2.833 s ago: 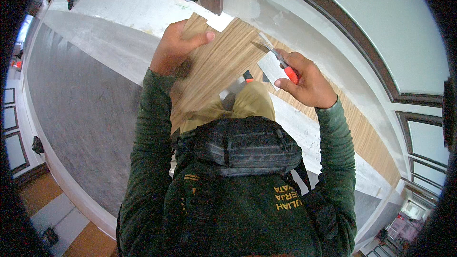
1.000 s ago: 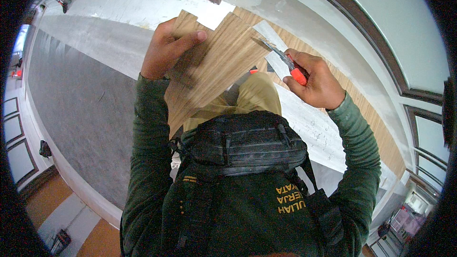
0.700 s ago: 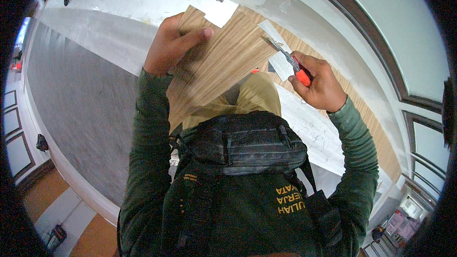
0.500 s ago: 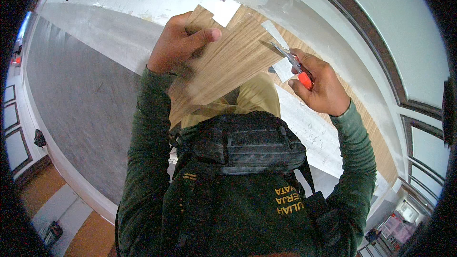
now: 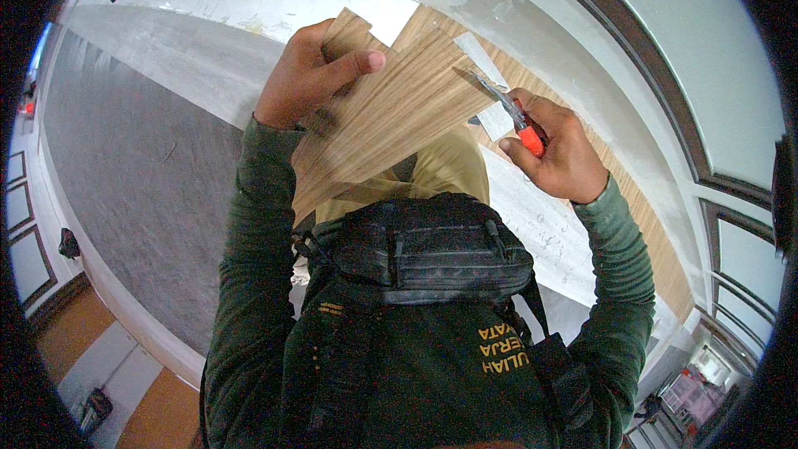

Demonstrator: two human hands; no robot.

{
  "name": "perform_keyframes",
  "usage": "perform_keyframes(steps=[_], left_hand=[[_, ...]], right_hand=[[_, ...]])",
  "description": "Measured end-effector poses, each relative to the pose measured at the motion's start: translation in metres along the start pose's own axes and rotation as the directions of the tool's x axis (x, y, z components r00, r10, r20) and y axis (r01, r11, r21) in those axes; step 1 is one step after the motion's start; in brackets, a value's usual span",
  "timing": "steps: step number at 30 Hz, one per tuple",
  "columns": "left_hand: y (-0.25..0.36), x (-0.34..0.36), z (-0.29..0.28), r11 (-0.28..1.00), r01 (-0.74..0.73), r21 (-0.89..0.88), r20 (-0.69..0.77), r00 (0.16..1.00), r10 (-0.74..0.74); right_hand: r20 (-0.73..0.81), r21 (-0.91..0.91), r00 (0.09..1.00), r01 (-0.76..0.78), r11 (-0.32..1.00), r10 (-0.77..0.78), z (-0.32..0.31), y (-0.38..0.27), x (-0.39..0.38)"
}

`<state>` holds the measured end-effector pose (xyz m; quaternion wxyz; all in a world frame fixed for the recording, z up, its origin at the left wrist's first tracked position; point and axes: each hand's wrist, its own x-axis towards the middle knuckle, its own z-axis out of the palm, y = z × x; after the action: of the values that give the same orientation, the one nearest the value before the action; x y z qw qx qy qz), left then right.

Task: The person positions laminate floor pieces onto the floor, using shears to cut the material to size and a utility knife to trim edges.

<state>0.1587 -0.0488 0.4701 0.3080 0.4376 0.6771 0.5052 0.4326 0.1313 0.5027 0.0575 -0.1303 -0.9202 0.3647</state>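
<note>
My left hand grips a wood-grain plank piece by its far end, thumb lying across the top face. The plank slants from upper right down toward my chest. My right hand is closed around a utility knife with a red-orange handle, and the metal blade touches the plank's right edge. A black chest bag hangs below the plank over my dark green top.
Wood-grain flooring runs along the white wall base at the right. A white sheet lies beside it. Grey bare floor spreads to the left, with a white skirting edge and a small dark object.
The plank has risen and swung a little, with my left thumb now across its face. The knife hand moved up so the blade meets the plank's right edge.
</note>
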Motion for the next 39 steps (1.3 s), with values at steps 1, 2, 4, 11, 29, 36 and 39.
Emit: perform_keyframes(steps=[1, 2, 4, 11, 29, 36, 39], left_hand=[[0.001, 0.0, 0.0, 1.0, 0.008, -0.008, 0.005, 1.0, -0.008], [0.002, -0.001, -0.001, 1.0, 0.015, -0.016, 0.01, 1.0, -0.015], [0.002, -0.002, -0.001, 0.999, 0.02, -0.035, 0.017, 1.0, -0.02], [0.003, -0.002, 0.003, 0.999, 0.033, 0.043, 0.011, 0.999, -0.034], [0.01, -0.006, 0.007, 0.999, 0.028, -0.031, 0.083, 0.996, -0.025], [0.008, -0.004, 0.008, 0.998, 0.047, -0.038, 0.068, 0.997, -0.045], [0.01, -0.002, 0.008, 0.999, 0.037, -0.034, 0.073, 0.997, -0.035]], right_hand=[[0.007, 0.007, 1.0, -0.014, 1.0, 0.014, 0.0, 0.0, 0.0], [-0.002, 0.008, 1.0, -0.017, 1.0, 0.017, 0.001, 0.0, -0.001], [-0.02, 0.009, 1.0, -0.022, 1.0, 0.022, 0.003, 0.0, -0.002], [-0.037, 0.007, 0.998, -0.047, 0.999, 0.048, 0.007, 0.004, -0.011], [-0.044, -0.012, 0.999, -0.015, 1.0, 0.014, -0.002, -0.008, -0.012], [-0.063, -0.017, 0.998, -0.004, 1.0, 0.003, 0.005, 0.003, -0.012], [-0.084, 0.004, 0.996, -0.007, 1.0, 0.008, 0.008, 0.005, -0.013]])
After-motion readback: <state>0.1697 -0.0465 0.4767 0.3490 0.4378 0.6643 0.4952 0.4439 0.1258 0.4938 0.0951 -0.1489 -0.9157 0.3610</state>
